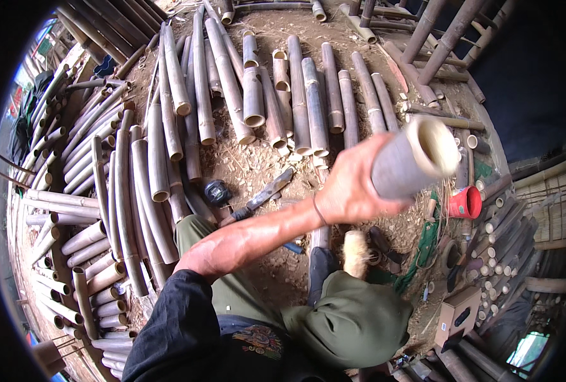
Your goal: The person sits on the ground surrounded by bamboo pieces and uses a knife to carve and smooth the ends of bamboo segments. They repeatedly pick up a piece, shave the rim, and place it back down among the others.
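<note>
My left hand (353, 184) reaches across to the right, its fingers wrapped round a short, thick bamboo tube (394, 169). The tube is raised off the ground and tilted, its pale, cut, hollow end facing up and right. My right hand does not show. On the ground near my left forearm lies a large knife (270, 192) with a dark blade, and beside it a black tape measure (217, 191). A pale, blurred cylindrical piece (355, 253) is by my foot.
Rows of cut bamboo poles (302, 95) lie ahead, with stacked bamboo (98, 165) at left and a pile of thinner lengths (496, 261) at right. A red cup (466, 202), green netting (426, 245) and a cardboard box (456, 315) are to the right. Shavings cover the ground.
</note>
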Tool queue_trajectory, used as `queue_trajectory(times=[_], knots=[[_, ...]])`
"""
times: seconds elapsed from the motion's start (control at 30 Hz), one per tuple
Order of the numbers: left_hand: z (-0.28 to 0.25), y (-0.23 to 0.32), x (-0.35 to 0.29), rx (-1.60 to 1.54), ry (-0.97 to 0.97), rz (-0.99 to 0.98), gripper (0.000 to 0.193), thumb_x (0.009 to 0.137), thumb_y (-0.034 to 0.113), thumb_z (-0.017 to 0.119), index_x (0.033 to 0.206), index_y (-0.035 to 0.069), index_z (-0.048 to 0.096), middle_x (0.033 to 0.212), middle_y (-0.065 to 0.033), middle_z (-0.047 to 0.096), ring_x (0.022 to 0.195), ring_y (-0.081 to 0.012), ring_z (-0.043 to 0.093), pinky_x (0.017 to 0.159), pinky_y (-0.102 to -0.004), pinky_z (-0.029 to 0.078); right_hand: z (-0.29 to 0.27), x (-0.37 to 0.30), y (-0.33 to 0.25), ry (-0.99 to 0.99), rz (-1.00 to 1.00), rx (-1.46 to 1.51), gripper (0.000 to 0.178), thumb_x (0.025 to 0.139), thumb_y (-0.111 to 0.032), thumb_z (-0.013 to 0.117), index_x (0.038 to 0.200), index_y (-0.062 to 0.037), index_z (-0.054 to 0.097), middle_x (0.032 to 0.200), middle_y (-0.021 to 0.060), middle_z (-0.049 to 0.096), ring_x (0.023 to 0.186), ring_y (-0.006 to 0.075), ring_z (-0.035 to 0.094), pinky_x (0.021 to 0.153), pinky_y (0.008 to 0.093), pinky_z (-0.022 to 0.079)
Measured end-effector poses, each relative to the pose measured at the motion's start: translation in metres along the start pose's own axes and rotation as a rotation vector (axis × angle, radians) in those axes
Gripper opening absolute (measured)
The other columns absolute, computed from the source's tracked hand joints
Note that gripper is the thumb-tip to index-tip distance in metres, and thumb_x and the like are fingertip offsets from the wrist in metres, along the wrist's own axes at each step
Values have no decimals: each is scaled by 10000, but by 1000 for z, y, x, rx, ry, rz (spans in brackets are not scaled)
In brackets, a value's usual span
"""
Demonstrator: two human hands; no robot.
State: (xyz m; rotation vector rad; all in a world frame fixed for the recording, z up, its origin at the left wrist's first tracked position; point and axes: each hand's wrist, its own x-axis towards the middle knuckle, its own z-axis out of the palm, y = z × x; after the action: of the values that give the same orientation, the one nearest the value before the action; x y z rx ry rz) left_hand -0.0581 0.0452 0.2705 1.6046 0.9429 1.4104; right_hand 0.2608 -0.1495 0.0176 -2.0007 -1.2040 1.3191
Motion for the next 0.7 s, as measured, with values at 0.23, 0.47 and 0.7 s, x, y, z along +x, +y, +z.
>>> queue_trajectory(times=[0.23, 0.47, 0.7], knots=[[10, 10, -40, 142, -53, 254, 790, 575, 211, 853, 1253, 61, 475, 1127, -169, 581, 1058, -382, 580, 927, -438, 480, -100, -52, -122, 34, -278, 249, 974, 698, -399, 822, 1437, -2, 328, 1351, 201, 464, 1149, 307, 540, 964, 412, 466], [12, -5, -37, -9, -169, 220, 756, 605, 241, 859, 1236, 53, 488, 1094, -166, 607, 1043, -363, 606, 902, -437, 496, -162, -137, -265, 172, -839, 68, 1038, 663, -442, 832, 1434, 26, 319, 1288, 202, 511, 1061, 282, 601, 913, 376, 504], [-4, -19, -25, -116, -406, 177, 691, 599, 253, 871, 1185, 62, 559, 1092, -155, 643, 1033, -337, 643, 885, -423, 522, -169, -172, -292, 536, -864, -830, 1001, 666, -470, 828, 1395, 39, 367, 1344, 214, 484, 1157, 287, 568, 929, 380, 487]])
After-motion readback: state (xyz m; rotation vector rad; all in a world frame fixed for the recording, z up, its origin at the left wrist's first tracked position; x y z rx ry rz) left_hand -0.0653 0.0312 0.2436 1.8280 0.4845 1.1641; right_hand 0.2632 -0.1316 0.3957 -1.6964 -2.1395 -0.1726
